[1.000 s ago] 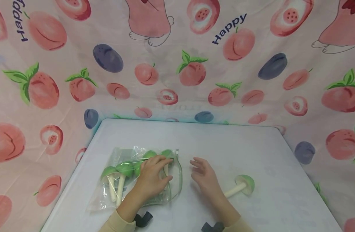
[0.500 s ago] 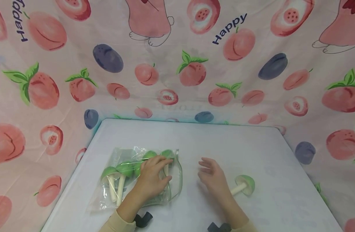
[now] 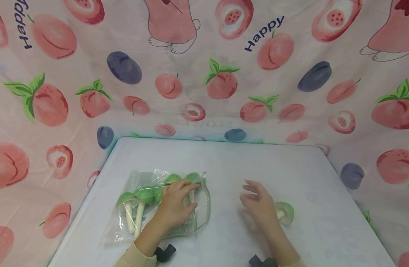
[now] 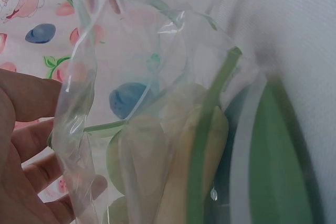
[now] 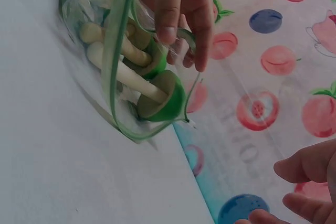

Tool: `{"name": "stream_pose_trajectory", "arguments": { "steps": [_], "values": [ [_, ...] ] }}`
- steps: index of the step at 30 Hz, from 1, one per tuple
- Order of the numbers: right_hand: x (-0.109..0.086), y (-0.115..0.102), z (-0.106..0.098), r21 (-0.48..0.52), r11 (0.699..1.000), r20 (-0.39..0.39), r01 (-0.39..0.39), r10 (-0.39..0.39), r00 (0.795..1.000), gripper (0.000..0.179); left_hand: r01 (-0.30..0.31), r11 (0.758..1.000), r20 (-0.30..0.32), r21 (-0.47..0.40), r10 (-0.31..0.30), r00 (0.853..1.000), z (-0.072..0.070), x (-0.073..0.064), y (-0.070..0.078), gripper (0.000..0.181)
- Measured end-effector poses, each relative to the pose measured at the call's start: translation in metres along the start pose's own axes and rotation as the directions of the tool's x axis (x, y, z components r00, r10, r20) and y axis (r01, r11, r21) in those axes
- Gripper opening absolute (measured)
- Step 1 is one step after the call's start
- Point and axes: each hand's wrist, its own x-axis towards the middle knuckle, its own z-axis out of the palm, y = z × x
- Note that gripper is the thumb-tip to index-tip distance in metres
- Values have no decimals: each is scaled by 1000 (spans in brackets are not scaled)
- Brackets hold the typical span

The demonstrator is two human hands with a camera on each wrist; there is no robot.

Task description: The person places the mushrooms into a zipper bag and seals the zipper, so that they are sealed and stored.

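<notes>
Several green-capped mushrooms (image 3: 144, 194) are being contained in a clear bag (image 3: 202, 209), pale stems showing through the film; the bag's green-edged mouth is being turned to the right, its two edges being parted there, as seen from the right wrist. At the mouth end of the bag the left hand (image 3: 177, 204) is being rested on the film, fingers spread, thumb apart; no firm pinch is being shown. To the right of the bag, well apart from it, a loose mushroom (image 3: 286, 211) is being supported by the table (image 3: 231, 159), its stem being mostly hidden by the right wrist. Between bag and loose mushroom the right hand (image 3: 260, 207) is being held above the table, fingers loosely bent, nothing being gripped. Step in hand, as judged: the bag is being steadied at its mouth while the other hand is being held free. Next move, as judged, is calling for a single stem to be closed upon by the right fingers, the mouth being held wide. Beyond the bag, the table's far edge is being backed by a fruit-printed cloth (image 3: 191, 66).
</notes>
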Motion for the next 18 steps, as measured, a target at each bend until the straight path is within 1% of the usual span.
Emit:
{"name": "stream_pose_trajectory", "arguments": {
  "steps": [9, 18],
  "values": [
    [-2, -2, -23, -98, 994, -46, -51, 47, 998, 59, -2, 1000, 2, -2, 2, 1000, 0, 0, 0, 53],
    [-5, 1, -45, -114, 993, -84, -26, 16, 996, 64, -1, 1000, 2, -1, 1, 1000, -1, 0, 0, 53]
  ]
}}
